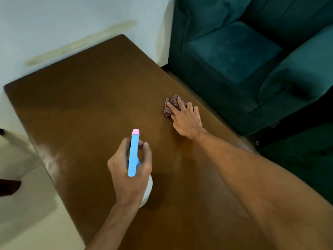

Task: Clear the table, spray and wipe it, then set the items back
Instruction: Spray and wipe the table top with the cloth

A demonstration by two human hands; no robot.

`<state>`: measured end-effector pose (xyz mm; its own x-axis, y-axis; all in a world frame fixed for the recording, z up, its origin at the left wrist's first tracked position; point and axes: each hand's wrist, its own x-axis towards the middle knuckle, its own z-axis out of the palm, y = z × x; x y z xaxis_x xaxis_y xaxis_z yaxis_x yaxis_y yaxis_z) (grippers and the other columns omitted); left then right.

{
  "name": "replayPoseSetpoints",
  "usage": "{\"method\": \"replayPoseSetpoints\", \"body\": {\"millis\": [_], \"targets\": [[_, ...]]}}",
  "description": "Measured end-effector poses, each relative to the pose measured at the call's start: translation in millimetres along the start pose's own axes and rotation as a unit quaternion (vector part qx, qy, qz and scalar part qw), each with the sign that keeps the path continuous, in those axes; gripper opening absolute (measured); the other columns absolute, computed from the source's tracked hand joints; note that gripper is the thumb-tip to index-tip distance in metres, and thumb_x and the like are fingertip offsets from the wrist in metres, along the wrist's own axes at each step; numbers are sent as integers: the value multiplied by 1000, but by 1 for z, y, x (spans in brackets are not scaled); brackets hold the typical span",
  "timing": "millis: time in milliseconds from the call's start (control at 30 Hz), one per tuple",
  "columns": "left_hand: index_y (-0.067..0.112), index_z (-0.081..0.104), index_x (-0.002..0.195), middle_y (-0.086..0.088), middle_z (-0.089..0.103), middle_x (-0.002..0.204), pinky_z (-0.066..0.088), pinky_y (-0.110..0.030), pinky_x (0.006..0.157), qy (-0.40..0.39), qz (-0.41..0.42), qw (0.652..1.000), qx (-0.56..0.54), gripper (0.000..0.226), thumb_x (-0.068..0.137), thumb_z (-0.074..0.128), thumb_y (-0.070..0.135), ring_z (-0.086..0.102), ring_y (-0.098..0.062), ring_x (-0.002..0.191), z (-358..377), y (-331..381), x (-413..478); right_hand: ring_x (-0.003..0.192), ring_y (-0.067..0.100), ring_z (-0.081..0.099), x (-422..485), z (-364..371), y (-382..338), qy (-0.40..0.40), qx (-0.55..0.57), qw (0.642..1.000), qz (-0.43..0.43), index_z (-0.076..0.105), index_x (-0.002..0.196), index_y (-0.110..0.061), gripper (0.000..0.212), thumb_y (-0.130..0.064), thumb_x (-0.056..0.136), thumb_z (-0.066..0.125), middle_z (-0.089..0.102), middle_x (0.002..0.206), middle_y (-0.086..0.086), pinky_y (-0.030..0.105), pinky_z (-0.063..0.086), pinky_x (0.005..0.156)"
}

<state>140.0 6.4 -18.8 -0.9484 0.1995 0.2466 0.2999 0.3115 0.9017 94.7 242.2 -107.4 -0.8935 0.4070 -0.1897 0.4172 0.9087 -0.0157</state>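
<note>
Brown wood fills most of the view: the worktop (86,98) runs from the near edge away to a rounded far corner by the wall, and a pale hazy patch (52,157) lies along its left edge. Along its right side stands a dark teal armchair (234,51), its padded arm close to the worktop's edge. A pale wall (54,18) sits behind the far end, crossed by a yellowish streak (81,42) just above the wood. Light floor (27,204) shows at the left.

Both bare forearms reach in from the near side. The left grip (129,170) is over the middle of the worktop, fingers and thumb curled round the neck of a spray bottle (133,154). Its blue head points away from the person, the pink nozzle (135,131) is at the far tip, and the white body (148,188) shows below the hand. Whether the bottle's base touches the wood cannot be told.

The right grip (187,120) lies farther off, near the worktop's right edge beside the armchair. Its fingers are spread and fairly straight, laid on top of a crumpled red-and-white checked cloth (173,101). The cloth rests on the wood, bunched under the fingertips, with most of it showing beyond and to the left of them.
</note>
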Motion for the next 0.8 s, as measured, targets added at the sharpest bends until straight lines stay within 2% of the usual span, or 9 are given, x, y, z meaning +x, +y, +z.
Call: {"method": "replayPoseSetpoints", "body": {"millis": [200,400,567,667,800], "targets": [[8,67,94,11,62,78,52,-9,65,-44,64,997,-14,14,89,73,20,66,-7,71,72,25,34,143,34,20,-10,-1,52,11,39,994,99,16,157,-37,54,-41,105,30,11,165,6,47,21,113],[8,68,96,7,64,80,53,-9,66,-78,80,994,-16,18,90,73,23,66,-7,72,107,45,35,131,33,34,-66,8,85,39,83,978,185,23,155,-33,53,-38,104,33,27,158,9,48,29,104],[8,68,94,8,64,79,53,-9,65,-95,76,992,-26,17,89,72,23,66,-8,72,105,52,16,122,31,36,-127,23,105,32,80,964,251,17,156,-37,53,-39,104,30,26,157,6,45,32,99],[7,68,94,6,64,78,52,-11,65,-94,63,993,-33,16,89,73,21,65,-11,70,89,52,5,125,33,34,-154,30,105,33,79,953,289,18,156,-38,54,-40,103,30,22,159,6,47,31,102],[6,67,90,8,62,75,47,-8,62,-65,42,997,-31,14,89,73,18,63,-8,65,42,43,-5,130,39,31,-166,30,63,15,87,945,316,16,156,-37,57,-36,102,35,13,163,8,53,31,105]]}}
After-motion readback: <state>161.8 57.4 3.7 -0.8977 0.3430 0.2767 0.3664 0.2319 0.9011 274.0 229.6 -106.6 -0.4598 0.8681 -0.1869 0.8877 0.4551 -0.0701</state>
